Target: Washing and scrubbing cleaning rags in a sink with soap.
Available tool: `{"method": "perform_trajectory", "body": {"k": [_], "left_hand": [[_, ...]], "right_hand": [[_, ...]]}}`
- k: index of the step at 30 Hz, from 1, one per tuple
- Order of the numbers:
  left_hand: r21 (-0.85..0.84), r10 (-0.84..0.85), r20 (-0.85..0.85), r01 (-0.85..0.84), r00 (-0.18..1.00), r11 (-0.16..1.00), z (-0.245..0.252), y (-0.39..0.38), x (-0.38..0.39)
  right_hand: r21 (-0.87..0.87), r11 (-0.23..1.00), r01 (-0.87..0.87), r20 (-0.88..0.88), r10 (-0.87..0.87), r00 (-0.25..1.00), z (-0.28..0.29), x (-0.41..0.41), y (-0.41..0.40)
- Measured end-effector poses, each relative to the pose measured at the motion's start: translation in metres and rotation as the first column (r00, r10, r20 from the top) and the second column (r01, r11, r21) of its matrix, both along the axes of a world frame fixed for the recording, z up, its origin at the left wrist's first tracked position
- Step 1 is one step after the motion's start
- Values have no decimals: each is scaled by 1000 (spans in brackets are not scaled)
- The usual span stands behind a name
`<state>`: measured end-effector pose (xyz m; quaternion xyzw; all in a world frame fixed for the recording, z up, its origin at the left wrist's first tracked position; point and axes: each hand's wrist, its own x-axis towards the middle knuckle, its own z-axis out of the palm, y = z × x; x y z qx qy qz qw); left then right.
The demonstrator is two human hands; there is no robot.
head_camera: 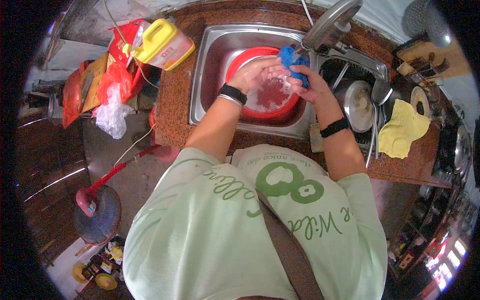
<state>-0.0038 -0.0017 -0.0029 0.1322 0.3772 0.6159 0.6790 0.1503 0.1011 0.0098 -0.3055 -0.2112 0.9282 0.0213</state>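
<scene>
My right hand (309,84) grips a wet, bunched blue cloth (289,57) just under the spout of a metal faucet (318,28). Palm turned up, my left hand (257,73) is beside it, its fingertips close to the cloth; whether they touch it I cannot tell. Below both hands a red plastic basin (262,112) rests in the stainless steel sink (210,93). Foamy water (268,95) shows inside the basin. Part of its far right rim is hidden behind my hands and the cloth.
Left of the sink are a yellow jug (165,45) and plastic bags (114,101). A drainer basin on the right holds a metal lid (359,107) and a ladle (380,92). A yellow cloth (403,129) lies on the brown countertop (420,165). Low at left stands a red-handled appliance (107,176).
</scene>
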Motion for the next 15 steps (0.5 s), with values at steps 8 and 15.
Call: {"method": "perform_trajectory", "body": {"k": [8, 15], "left_hand": [[150, -42, 171, 16, 984, 989, 25, 7, 22], [-63, -81, -375, 62, 923, 996, 22, 14, 21]], "right_hand": [[-177, 971, -163, -367, 89, 926, 19, -3, -12], [-253, 935, -250, -324, 161, 932, 17, 1, -4]]}}
